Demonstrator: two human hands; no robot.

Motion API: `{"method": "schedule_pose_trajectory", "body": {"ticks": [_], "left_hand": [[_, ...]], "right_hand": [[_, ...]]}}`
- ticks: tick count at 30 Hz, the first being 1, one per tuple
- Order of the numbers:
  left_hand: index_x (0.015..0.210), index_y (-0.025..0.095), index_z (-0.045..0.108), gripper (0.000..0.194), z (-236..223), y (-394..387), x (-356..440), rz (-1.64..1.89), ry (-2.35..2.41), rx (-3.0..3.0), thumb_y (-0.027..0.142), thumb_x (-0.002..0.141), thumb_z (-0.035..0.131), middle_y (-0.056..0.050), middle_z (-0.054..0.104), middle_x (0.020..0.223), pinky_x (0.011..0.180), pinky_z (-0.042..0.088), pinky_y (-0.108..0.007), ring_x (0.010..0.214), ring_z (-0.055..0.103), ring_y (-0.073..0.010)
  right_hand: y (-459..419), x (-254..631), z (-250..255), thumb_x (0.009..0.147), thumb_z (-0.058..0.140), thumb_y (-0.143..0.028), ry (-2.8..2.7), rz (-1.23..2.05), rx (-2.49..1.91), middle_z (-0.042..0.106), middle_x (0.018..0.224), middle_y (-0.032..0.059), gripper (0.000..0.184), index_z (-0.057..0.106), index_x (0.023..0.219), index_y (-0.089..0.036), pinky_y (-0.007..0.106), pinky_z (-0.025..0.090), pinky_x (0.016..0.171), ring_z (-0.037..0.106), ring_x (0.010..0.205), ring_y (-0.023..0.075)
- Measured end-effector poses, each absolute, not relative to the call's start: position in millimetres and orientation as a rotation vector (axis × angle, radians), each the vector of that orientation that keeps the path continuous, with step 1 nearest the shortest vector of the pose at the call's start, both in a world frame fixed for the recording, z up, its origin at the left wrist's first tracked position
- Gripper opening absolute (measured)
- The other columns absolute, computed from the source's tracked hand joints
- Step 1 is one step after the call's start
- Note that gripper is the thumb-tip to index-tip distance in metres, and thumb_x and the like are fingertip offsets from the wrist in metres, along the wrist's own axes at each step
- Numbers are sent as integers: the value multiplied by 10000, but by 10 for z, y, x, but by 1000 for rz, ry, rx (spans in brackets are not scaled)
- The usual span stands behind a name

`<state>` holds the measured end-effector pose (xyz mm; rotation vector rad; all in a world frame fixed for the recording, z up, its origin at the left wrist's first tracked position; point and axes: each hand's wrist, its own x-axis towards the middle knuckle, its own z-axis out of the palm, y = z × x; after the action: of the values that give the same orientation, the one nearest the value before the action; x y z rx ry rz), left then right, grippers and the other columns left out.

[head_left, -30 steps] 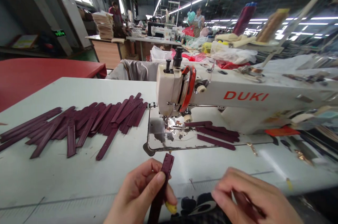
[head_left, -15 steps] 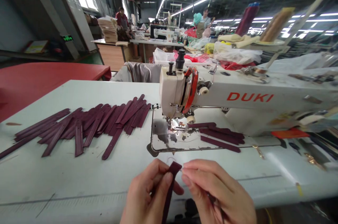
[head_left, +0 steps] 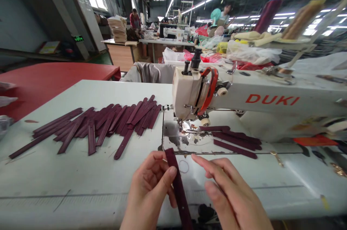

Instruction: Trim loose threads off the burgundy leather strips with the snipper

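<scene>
A dark maroon strap (head_left: 178, 186) is pinched between the thumb and fingers of my left hand (head_left: 154, 190). It stands at a slant, with its square end up and a small hole lower down. My right hand (head_left: 230, 194) is just right of the strap, apart from it, with its fingers stretched out and parted; I see nothing between them. A loose loop of thread (head_left: 183, 166) shows between my hands. Beyond them stands the sewing machine (head_left: 187, 92), with several more maroon straps (head_left: 235, 139) on its bed. At left lies a spread pile of similar straps (head_left: 108, 123).
The white table (head_left: 89, 179) has a ruler scale along its front. A red-covered table (head_left: 54, 78) adjoins at left. Small gold-coloured metal hardware (head_left: 277, 158) lies at right. Thread cones (head_left: 268, 15) stand behind the machine. A person in red (head_left: 135, 20) is at a far table.
My right hand has come away from the strap's end and its fingers have spread. The strap now reaches higher above my left hand. The whole view has shifted a little.
</scene>
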<state>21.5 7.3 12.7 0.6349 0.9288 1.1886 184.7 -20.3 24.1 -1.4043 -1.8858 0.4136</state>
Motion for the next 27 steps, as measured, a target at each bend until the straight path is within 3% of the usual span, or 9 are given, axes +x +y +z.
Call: {"method": "schedule_pose_trajectory", "body": {"ticks": [2,4,6,8,10,14,18,22,27], "left_hand": [[880,198,662,183,139,87,217,1167,883,589,260,772,796,49,586,619,403,431,-171,481,494,-89],[890,173,680,168,150,92,216,1076,814,523,256,784,779,32,585,600,423,418,-169,473,481,-80],[927,144,698,204,154,85,209,967,738,450,250,771,778,24,565,567,450,400,-171,462,469,-69],[986,142,699,275,152,64,190,883,678,390,259,751,785,36,540,556,442,358,-174,420,423,-49],[1027,160,695,308,151,38,157,838,632,306,268,753,786,52,522,568,406,288,-169,380,329,-22],[922,143,718,135,152,3,101,795,619,139,231,823,744,41,533,621,392,246,-147,394,262,-3],[924,205,734,169,134,-15,150,917,656,297,237,772,801,0,664,649,453,385,-161,431,475,-49],[1027,226,757,372,151,-51,259,1148,794,575,349,692,862,-36,732,770,564,468,-202,650,584,-135],[831,179,801,258,247,-54,310,1236,951,533,385,686,854,-14,708,684,585,486,-210,626,560,-126]], "right_hand": [[-213,1778,241,972,487,-442,-1768,484,-1401,586,1076,6,352,522,1307,-340,176,538,572,644,707,99],[-177,1720,222,946,538,-399,-1663,589,-1369,597,1038,-9,264,570,1199,-327,169,509,549,636,737,104],[-109,1703,196,958,502,-319,-1607,676,-1333,606,1009,-21,172,580,1112,-312,172,507,647,634,823,110],[-36,1726,186,974,460,-273,-1611,701,-1284,602,1086,-12,198,567,1137,-303,192,481,846,608,1016,121],[16,1764,199,975,464,-257,-1656,782,-1228,605,1120,-8,210,580,1146,-295,209,439,935,587,1078,124],[38,1782,260,948,534,-380,-1536,1099,-1329,651,827,-19,197,664,899,-240,215,435,672,578,750,125],[19,1738,274,857,655,-491,-1164,1275,-1371,583,664,-50,287,649,811,-208,212,305,502,369,531,70],[6,1698,265,825,685,-526,-1050,1352,-1359,547,611,-60,381,571,709,-180,203,203,427,285,473,37],[-28,1638,284,811,699,-528,-955,1454,-1262,469,562,-75,415,534,676,-172,188,166,412,251,457,30]]}}
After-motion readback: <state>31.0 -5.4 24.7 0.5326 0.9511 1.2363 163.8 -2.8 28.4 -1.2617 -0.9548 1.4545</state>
